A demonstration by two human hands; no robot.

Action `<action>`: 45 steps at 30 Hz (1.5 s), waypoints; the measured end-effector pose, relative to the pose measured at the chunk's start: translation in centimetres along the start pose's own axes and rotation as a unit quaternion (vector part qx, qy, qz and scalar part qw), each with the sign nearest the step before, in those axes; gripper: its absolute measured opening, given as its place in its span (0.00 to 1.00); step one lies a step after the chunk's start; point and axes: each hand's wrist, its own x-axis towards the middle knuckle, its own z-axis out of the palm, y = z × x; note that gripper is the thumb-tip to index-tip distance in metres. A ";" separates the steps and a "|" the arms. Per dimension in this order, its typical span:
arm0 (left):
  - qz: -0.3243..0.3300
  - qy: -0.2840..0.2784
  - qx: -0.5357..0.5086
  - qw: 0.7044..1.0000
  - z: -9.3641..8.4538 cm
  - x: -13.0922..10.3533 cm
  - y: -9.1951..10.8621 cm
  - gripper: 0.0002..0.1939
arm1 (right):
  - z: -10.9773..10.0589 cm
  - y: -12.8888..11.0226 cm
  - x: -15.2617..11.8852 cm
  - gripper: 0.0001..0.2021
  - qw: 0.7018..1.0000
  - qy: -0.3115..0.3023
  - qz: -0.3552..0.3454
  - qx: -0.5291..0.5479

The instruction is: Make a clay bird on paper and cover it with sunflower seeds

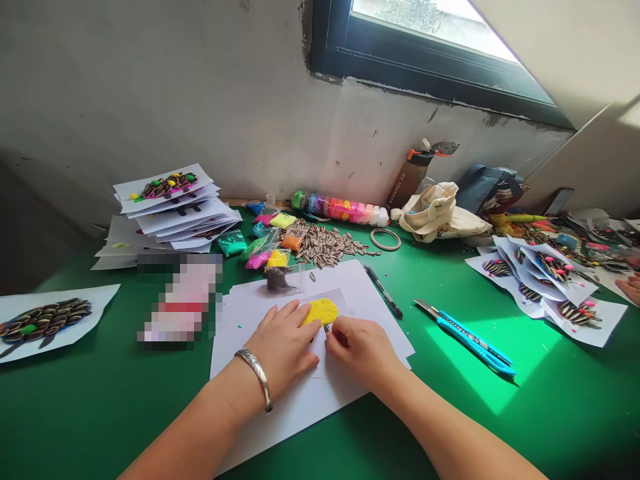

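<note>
A flattened yellow patch of modelling clay (323,311) lies on white paper (260,317) in front of me. My left hand (283,340), with a silver bangle at the wrist, lies with fingers stretched out over the sheet, its fingertips at the clay's left edge. At the clay's lower right, my right hand (357,347) is closed in a pinch on a small dark striped sunflower seed (327,329), mostly hidden by the fingers. Beyond the clay, a bag of dark clay (280,279) rests on the paper near one loose seed (313,276).
Behind the paper are a seed pile (333,245) and coloured clay bags (257,259). A pen (384,291) and an exposed-blade utility knife (467,338) lie to the right. Seed pictures (173,217) are stacked left, others (550,277) right. Another person's hand (631,288) shows far right.
</note>
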 end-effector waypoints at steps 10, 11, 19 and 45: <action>0.002 -0.012 -0.006 1.000 -0.5 -0.1 0.1 0.16 | -1.2 1.4 0.2 0.10 0.995 0.020 0.026 0.094; 0.003 -0.012 -0.007 1.000 -0.4 -0.1 0.1 0.16 | -1.1 1.4 0.1 0.11 0.998 0.009 0.009 0.063; -0.009 0.046 0.024 0.999 1.0 -0.1 0.3 0.28 | -0.9 1.0 -0.6 0.11 0.995 -0.013 -0.025 -0.098; 0.006 -0.008 0.023 1.000 1.1 0.0 0.5 0.30 | -1.7 1.1 -0.4 0.06 1.000 -0.018 -0.002 -0.020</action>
